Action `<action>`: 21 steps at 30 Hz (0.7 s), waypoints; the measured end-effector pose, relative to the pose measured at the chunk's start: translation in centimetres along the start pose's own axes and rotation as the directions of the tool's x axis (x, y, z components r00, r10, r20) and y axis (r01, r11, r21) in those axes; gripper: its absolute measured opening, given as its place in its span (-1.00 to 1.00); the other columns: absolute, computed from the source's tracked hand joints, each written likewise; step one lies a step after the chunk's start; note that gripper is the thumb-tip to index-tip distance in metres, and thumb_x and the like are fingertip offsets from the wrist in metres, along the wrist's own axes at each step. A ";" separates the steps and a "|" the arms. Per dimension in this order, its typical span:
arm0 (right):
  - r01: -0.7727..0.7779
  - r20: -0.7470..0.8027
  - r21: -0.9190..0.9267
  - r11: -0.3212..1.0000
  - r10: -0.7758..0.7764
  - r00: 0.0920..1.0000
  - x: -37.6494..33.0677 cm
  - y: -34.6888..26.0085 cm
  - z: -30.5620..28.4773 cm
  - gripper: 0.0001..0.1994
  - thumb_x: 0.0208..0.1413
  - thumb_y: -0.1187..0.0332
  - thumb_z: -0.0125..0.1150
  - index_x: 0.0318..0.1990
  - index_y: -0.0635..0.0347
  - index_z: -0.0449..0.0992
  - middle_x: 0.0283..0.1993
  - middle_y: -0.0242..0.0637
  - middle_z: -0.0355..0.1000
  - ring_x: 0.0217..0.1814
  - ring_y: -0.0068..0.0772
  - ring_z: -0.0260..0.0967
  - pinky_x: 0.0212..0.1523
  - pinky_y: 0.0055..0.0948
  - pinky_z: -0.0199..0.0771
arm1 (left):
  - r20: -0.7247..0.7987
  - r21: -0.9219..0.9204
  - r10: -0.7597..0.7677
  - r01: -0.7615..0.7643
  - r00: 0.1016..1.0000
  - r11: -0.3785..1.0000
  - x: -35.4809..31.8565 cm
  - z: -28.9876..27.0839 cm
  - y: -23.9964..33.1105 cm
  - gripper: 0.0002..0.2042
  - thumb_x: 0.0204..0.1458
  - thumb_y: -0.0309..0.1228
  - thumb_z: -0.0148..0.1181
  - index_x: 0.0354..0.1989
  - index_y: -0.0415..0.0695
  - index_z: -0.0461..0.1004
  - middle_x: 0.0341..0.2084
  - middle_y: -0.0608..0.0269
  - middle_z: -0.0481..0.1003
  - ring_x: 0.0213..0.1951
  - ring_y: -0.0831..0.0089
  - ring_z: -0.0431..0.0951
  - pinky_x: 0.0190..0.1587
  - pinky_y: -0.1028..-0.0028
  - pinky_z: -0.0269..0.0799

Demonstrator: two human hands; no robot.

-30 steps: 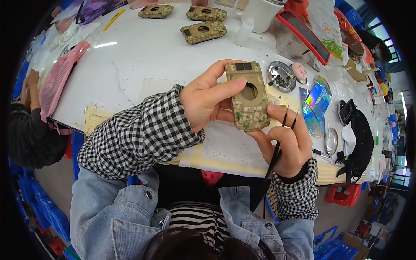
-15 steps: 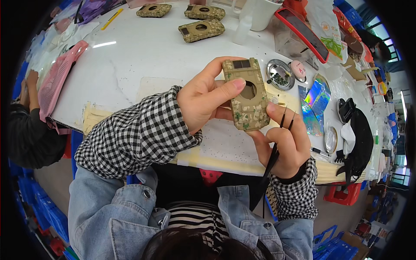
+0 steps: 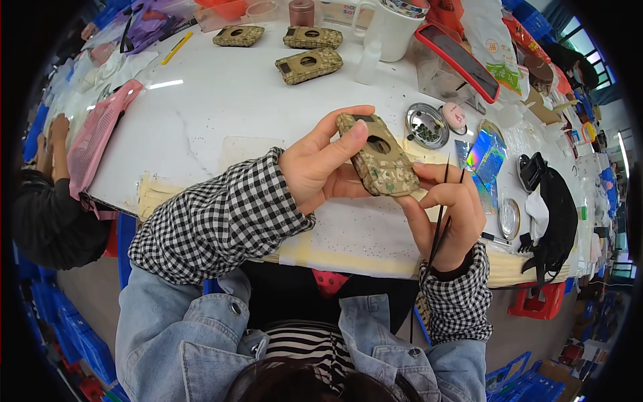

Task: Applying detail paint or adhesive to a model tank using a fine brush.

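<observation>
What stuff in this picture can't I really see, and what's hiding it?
In the head view:
- Underside of the held camouflage model: turned away, with the left hand partly around it.
- Small dark bits in the round metal dish: too small to tell what they are.
- Patterned thing in the white mug: top cut off by the upper edge.

Left hand partly hidden behind the camouflage model hull
</observation>
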State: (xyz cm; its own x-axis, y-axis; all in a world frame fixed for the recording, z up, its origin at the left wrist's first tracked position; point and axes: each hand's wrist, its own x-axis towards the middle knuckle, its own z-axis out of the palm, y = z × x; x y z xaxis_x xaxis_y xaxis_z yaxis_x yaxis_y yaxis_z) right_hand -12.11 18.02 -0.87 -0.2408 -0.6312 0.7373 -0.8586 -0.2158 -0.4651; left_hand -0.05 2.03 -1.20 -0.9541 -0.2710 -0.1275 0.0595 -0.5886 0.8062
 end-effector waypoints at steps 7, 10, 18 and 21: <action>-0.074 -0.036 0.128 0.989 0.079 0.996 -0.2 0.4 0.4 -0.76 -0.22 0.58 0.37 -0.49 0.30 0.35 -0.30 0.02 0.44 -0.30 -0.25 0.46 -0.36 -0.47 0.57 | -0.017 -0.012 -0.001 0.001 1.000 1.000 -0.2 -0.2 -0.1 -0.40 0.11 -0.10 0.04 0.19 -0.11 -0.05 -0.04 0.06 0.29 -0.06 0.26 0.47 -0.09 0.33 0.55; -0.109 -0.032 0.149 0.983 0.115 0.993 -0.2 0.2 0.3 -0.76 -0.22 0.59 0.37 -0.49 0.30 0.34 -0.30 0.02 0.44 -0.30 -0.24 0.46 -0.36 -0.47 0.57 | -0.020 -0.003 -0.011 0.011 1.000 1.000 -0.1 -0.4 -0.1 -0.39 0.08 -0.11 0.08 0.18 -0.12 -0.04 -0.05 0.05 0.30 -0.06 0.27 0.47 -0.09 0.33 0.55; -0.107 -0.031 0.095 0.990 0.110 0.993 -0.3 0.6 0.4 -0.75 -0.23 0.60 0.35 -0.49 0.27 0.32 -0.30 0.00 0.46 -0.30 -0.24 0.48 -0.35 -0.47 0.51 | -0.152 0.072 0.017 -0.006 0.988 0.997 -0.4 -0.2 -0.1 -0.37 0.01 -0.14 0.19 0.11 -0.13 -0.03 -0.08 0.07 0.31 -0.10 0.31 0.49 -0.07 0.32 0.52; -0.074 -0.049 0.023 0.997 0.075 0.996 -0.4 0.9 0.4 -0.75 -0.25 0.59 0.37 -0.45 0.28 0.35 -0.31 -0.01 0.47 -0.30 -0.20 0.48 -0.33 -0.45 0.49 | -0.198 0.073 0.026 -0.012 0.980 0.997 -0.4 0.1 0.0 -0.38 0.01 -0.16 0.21 0.09 -0.11 -0.03 -0.09 0.07 0.32 -0.11 0.32 0.49 -0.07 0.32 0.52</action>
State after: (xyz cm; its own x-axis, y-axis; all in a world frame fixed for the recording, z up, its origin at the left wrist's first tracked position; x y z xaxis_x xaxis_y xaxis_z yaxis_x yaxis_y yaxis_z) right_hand -12.64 17.74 -1.76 -0.3269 -0.6082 0.7234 -0.8275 -0.1855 -0.5299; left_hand 0.32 2.22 -1.06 -0.8753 -0.4317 -0.2181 0.0490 -0.5279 0.8479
